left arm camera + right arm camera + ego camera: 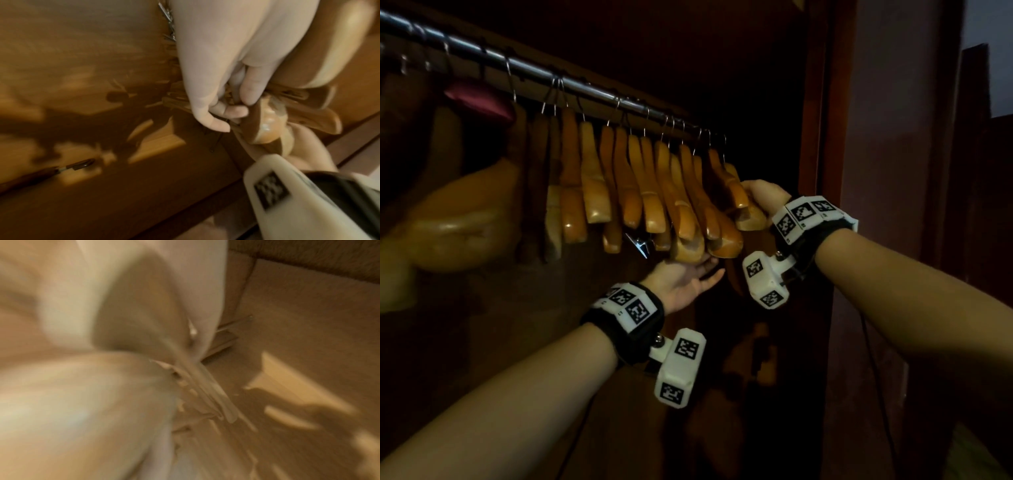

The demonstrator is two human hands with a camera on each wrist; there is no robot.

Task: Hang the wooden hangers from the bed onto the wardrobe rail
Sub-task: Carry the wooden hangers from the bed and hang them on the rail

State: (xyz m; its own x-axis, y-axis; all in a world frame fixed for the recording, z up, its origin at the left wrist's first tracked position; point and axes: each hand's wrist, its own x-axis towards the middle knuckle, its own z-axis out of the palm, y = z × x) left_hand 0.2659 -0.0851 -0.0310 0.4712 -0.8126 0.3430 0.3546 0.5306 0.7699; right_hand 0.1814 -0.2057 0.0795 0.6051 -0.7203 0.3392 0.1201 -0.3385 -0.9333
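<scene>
A metal wardrobe rail point(585, 90) slopes from the upper left to the centre, and several wooden hangers point(640, 192) hang from it close together. My right hand point(760, 197) grips the lower end of the rightmost hanger point(743, 209), which hangs on the rail. My left hand point(688, 277) lies palm up under the ends of the neighbouring hangers, its loosely bent fingers touching them. The left wrist view shows my left hand's fingertips point(226, 113) against a hanger end point(269, 123). The right wrist view is too blurred to read.
A pink padded hanger point(479, 99) and a large tan shape point(462, 219) hang at the left of the rail. A metal clip point(640, 245) dangles among the hanger ends. The reddish wardrobe side panel point(822, 137) stands just right of my right hand. The interior is dark.
</scene>
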